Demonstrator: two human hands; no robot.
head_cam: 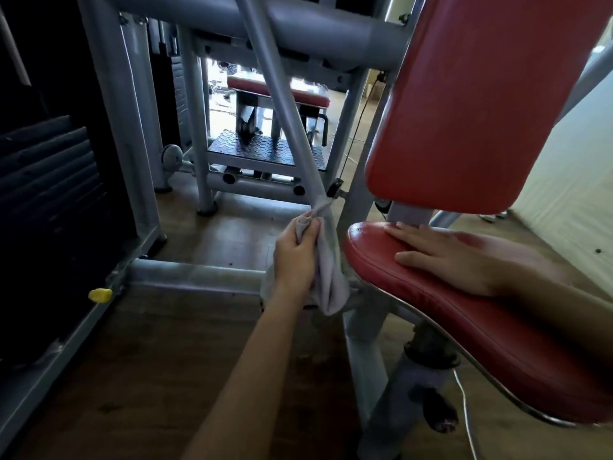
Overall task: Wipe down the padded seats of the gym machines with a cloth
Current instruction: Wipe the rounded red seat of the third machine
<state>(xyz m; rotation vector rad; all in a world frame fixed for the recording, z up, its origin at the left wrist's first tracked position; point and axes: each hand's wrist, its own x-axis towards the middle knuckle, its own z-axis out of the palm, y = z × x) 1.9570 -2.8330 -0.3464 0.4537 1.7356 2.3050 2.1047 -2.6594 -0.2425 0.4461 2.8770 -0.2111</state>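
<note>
Left hand [295, 257] grips the pale grey fabric cloth [328, 277], fingers [313, 227] clenched round its bunched top. The rest hangs in soft folds against the slanted grey painted steel tube [282, 104], just left of the seat edge. Cannot tell whether the cloth's upper end wraps the tube or only touches it.

Right hand [444, 257] lies flat on the red padded vinyl seat [374, 260], fingers straight and released, holding nothing. Looks like bracing.

Judgement: the cloth is on the frame side and off the pad, so this seat's wipe isn't under way right now. To do it well:
- lift the right hand clear of the pad
- open the cloth out flat rather than bunched, for more contact area
- sweep from the back by the post to the front lip in overlapping passes
- run along the stitched seam at the rim; grime likely sits there

The seat is glossy, smooth and round-edged, with a metal trim under the lip, so it should wipe with little drag. The tall red padded backrest [481, 111] above has the same sheen; work it top down. The cloth looks thin and limp, so refold to a clean face between pads.
</note>
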